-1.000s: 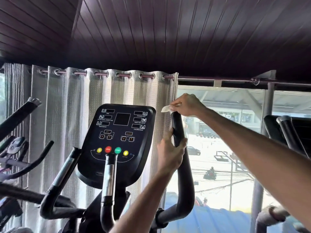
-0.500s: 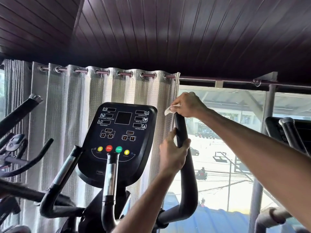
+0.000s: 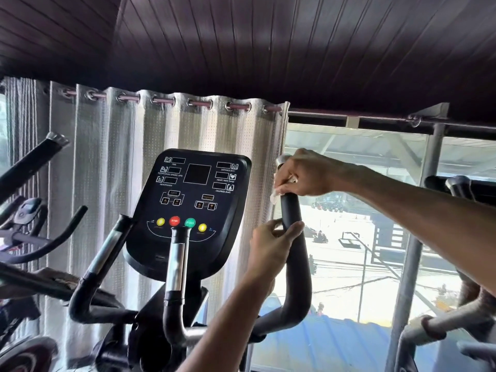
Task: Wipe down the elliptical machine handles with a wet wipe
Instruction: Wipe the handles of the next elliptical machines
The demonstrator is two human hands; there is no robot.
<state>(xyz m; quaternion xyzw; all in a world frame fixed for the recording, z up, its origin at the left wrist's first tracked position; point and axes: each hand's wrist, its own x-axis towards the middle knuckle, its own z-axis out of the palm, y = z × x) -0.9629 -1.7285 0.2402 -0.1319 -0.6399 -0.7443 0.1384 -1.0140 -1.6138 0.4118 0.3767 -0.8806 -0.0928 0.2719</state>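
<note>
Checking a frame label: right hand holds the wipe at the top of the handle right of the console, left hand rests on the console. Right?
Not quite. The head view shows the left hand gripping that same handle, below the right hand, not resting on the console. The rest holds: the right hand holds the wipe at the handle's top.

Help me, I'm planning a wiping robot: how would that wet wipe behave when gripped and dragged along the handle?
Probably floppy: the wet wipe is crumpled in the right hand, with a loose edge drooping beside the handle. Likely very light, as it is a small scrap that the hand almost hides. It may bunch up rather than slide flat on the handle's smooth black surface.
</note>
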